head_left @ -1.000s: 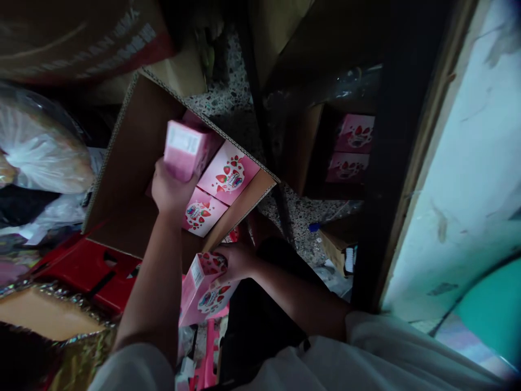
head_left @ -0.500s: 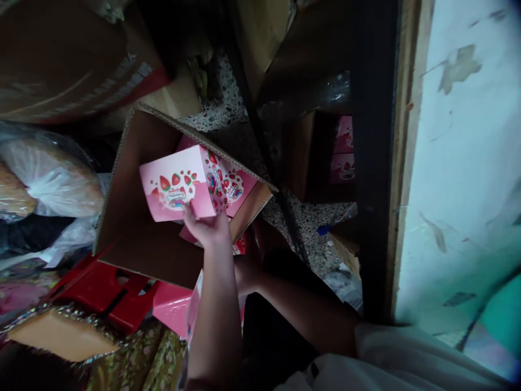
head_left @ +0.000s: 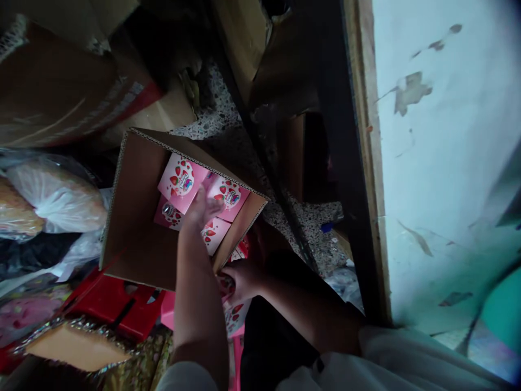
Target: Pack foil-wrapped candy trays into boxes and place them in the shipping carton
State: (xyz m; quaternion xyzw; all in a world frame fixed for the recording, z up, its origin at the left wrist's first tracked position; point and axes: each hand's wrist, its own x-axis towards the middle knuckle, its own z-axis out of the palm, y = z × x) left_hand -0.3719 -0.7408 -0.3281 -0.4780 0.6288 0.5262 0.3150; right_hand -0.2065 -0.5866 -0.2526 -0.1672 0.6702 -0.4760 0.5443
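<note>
A pink and white strawberry-print box [head_left: 183, 182] sits tilted inside an open cardboard carton [head_left: 138, 279]. My left hand [head_left: 199, 209] is down in the carton beside that box, thumb up and fingers stretched out; it looks open. Other small boxes of the same print lie around it, one to the right [head_left: 230, 196] and one lower down [head_left: 215, 234]. Just outside the carton's near corner, my right hand [head_left: 246, 279] is closed on another strawberry-print box [head_left: 236, 317], partly hidden by the hand and my left forearm.
A red plastic stool [head_left: 118, 304] stands below the carton, near a tinsel-edged panel [head_left: 77, 345]. Clear plastic bags [head_left: 61, 195] lie at left. A dark post [head_left: 345, 163] and pale wall [head_left: 439, 163] rise at right. Speckled floor [head_left: 228, 103] shows behind the carton.
My left hand has lowered the strawberry-print box into the carton and its fingers have spread. My right hand has come up to the carton's near corner, with another box turned into view.
</note>
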